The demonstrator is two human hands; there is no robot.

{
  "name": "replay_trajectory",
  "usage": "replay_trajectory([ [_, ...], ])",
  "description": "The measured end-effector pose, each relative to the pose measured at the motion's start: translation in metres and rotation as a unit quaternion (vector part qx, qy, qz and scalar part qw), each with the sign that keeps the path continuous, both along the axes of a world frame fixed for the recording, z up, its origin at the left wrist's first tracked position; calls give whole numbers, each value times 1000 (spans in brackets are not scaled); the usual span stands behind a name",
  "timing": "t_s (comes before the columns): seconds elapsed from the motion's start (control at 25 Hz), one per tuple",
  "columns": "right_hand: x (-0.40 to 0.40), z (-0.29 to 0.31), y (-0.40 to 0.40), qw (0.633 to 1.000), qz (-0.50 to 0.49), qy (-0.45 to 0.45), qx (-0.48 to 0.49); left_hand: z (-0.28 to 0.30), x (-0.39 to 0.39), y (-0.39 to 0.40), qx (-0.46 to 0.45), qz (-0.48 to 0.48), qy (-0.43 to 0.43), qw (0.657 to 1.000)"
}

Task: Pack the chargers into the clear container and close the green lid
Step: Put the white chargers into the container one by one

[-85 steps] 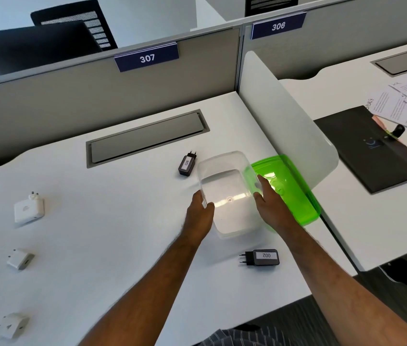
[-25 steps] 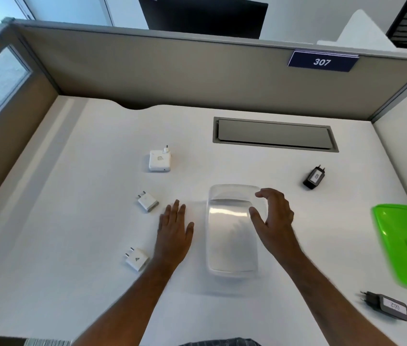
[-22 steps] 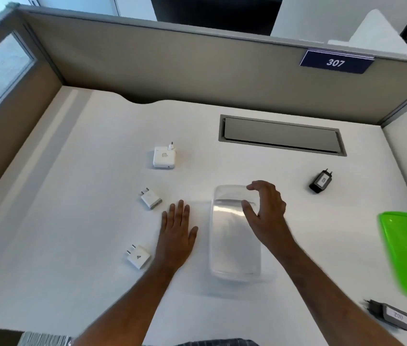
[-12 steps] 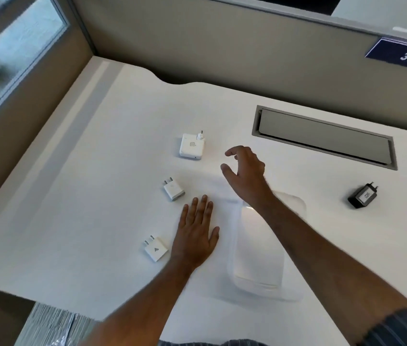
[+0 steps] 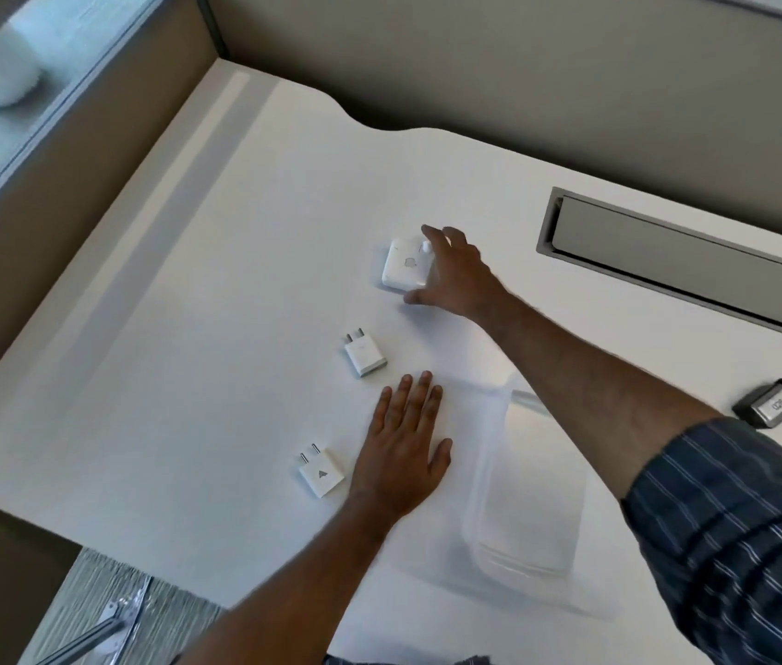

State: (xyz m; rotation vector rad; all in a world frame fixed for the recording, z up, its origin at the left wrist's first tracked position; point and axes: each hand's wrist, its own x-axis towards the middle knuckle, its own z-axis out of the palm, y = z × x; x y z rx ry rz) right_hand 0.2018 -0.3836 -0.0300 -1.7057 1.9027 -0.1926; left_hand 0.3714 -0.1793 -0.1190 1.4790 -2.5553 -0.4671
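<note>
- Nearest, on the white counter (image 5: 149, 376): clear container (image 5: 530, 501), open, seemingly empty; green lid out of frame.
- Just left of it, left hand (image 5: 403, 453) flat on the counter, fingers straight, holding nothing; small white charger (image 5: 321, 474) just beside the wrist, second white charger (image 5: 365, 356) just beyond the fingertips.
- Farther out, right hand (image 5: 456, 276) spread wide around the large white charger (image 5: 406, 264), fingers arched past its far edge, thumb by the near corner; grip open, not yet closed, contact too blurred to call.
- Off to the right, black charger (image 5: 770, 404), well apart from both hands.
- Step in hand, by the look of it: first pickup, no charger packed yet.
- Next move likely calling for a pinch across the large charger's sides, a lift, and a carry back to the container.
</note>
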Motion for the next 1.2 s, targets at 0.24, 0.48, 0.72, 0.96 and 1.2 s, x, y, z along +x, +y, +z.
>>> replay_trajectory([
  [0.24,0,-12,-16,997,50,59,-15,0,0,0,2,1,2,1000],
  [0.48,-3,-5,-8,999,40,27,-21,4,-1,1,13,2,-10,1000],
  [0.72,-11,30,36,997,30,-11,-71,6,2,-1,20,3,-18,1000],
  [0.96,-26,76,114,993,-11,-36,-115,18,2,0,38,-2,-31,999],
  [1.2,-46,103,203,984,-89,-66,-139,32,2,1,29,-14,-46,998],
])
